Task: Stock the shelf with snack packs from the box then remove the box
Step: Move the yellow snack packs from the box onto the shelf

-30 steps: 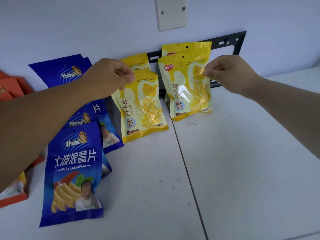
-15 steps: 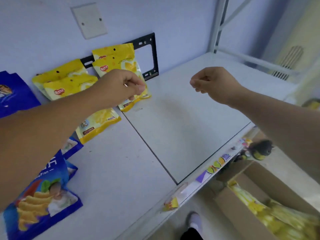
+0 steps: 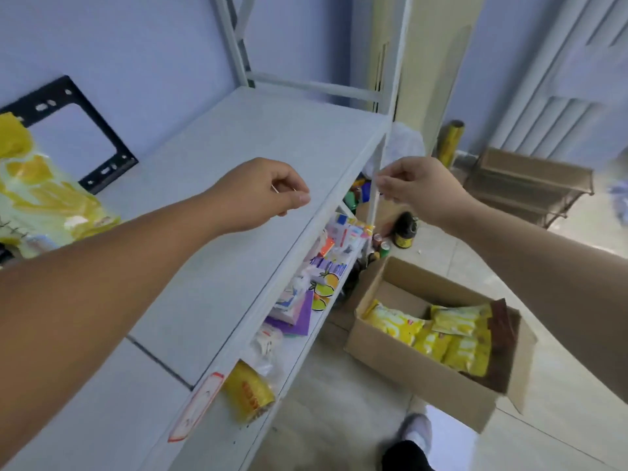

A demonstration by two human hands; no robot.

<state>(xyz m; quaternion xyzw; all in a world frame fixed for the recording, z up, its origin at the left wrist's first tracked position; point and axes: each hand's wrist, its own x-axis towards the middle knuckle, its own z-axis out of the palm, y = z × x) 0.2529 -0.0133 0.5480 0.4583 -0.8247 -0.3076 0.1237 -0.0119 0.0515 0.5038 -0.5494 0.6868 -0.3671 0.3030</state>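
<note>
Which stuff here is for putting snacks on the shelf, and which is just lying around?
For the job:
cardboard box on the floor
yellow snack packs inside it
yellow packs already on the shelf
top shelf

Just lying about:
black bracket against the wall
dark bottle on the floor
gold roll by the wall
mixed goods on the lower shelf

Snack packs (image 3: 438,331) in box (image 3: 421,375), right of shelf (image 3: 258,158)
</note>
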